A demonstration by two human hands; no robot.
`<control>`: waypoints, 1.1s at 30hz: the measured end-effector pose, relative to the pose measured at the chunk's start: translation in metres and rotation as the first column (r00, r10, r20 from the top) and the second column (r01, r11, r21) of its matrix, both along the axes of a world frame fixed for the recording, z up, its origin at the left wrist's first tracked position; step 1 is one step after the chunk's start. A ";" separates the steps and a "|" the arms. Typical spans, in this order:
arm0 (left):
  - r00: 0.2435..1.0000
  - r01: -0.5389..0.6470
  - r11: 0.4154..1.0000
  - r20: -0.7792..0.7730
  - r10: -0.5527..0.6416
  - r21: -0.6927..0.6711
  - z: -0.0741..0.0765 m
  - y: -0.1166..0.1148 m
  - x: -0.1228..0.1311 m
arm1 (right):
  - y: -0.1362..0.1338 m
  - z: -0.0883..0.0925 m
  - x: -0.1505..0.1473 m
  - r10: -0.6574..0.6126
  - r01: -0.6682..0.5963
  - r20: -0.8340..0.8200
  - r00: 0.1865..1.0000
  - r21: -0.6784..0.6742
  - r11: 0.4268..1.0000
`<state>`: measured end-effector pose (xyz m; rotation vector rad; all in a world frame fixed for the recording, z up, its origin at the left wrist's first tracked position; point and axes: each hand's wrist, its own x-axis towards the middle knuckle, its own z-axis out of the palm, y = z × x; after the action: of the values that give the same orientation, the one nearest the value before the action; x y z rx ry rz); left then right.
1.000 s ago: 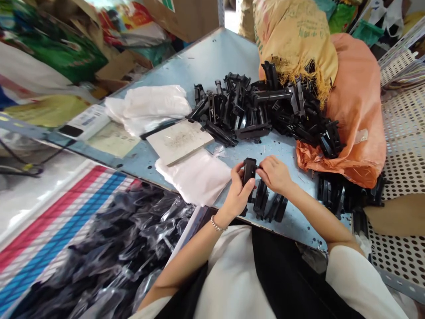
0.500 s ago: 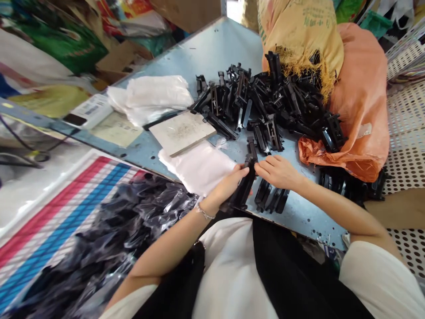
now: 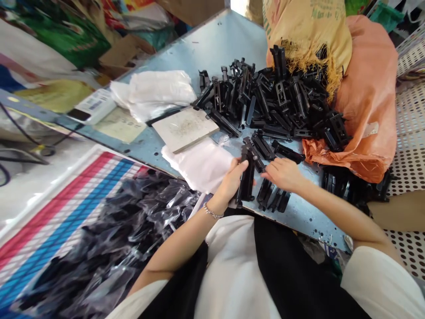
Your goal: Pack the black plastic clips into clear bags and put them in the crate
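Two hands, left: your left hand (image 3: 231,182) has fingers closed around a long black plastic bracket (image 3: 246,182)
Right: your right hand (image 3: 283,174) lies open, fingers spread, just beside it

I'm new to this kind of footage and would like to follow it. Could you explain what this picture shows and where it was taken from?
This picture comes from a camera worn on a person's head. It looks forward and down, so the person's own arms enter from the bottom edge. The left hand, wearing a thin silver bead bracelet, grips a long black plastic part. The right hand is open and lies just beside it, above a few short black plastic parts. The pale blue metal table also holds a large heap of black plastic parts, soft white plastic sheets and a flat grey board. A large orange woven sack lies at the right.
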<state>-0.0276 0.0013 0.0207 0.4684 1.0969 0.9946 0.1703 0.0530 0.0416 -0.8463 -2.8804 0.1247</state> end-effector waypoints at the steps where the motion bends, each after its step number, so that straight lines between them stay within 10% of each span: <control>1: 0.997 -0.062 0.998 -0.035 0.063 0.031 0.002 0.001 0.000 | -0.010 -0.006 -0.003 0.012 -0.011 -0.040 0.999 0.016 1.000; 6: 0.981 -0.136 0.978 -0.119 0.155 0.158 0.000 -0.006 0.004 | -0.061 -0.036 -0.026 0.054 -0.058 -0.117 0.992 -0.029 0.998; 10: 0.924 -0.237 0.911 -0.213 0.319 0.336 -0.033 -0.016 0.008 | -0.065 -0.052 -0.032 -0.142 0.131 -0.017 0.990 -0.282 0.950; 19: 0.641 0.097 0.887 -0.710 0.292 0.452 -0.120 -0.012 0.022 | 0.059 -0.055 0.056 -0.734 0.719 -0.092 0.672 -0.156 0.678; 23: 0.609 0.176 0.835 -0.724 0.324 0.522 -0.104 -0.014 0.030 | 0.053 -0.052 0.077 -0.747 0.693 -0.134 0.652 -0.295 0.658; 28: 0.963 0.113 0.797 -0.262 0.058 0.593 -0.050 -0.013 0.040 | -0.020 -0.032 0.039 -0.556 0.070 -0.309 0.772 -0.827 0.557; 33: 0.993 0.085 0.901 -0.107 -0.043 0.426 -0.029 -0.016 0.031 | -0.035 0.002 0.023 -0.491 0.252 -0.275 0.827 -0.599 0.760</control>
<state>0.0036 -0.0144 -0.0079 0.9145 0.9355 1.1698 0.1930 0.0181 0.0438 -1.2937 -2.2147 0.9861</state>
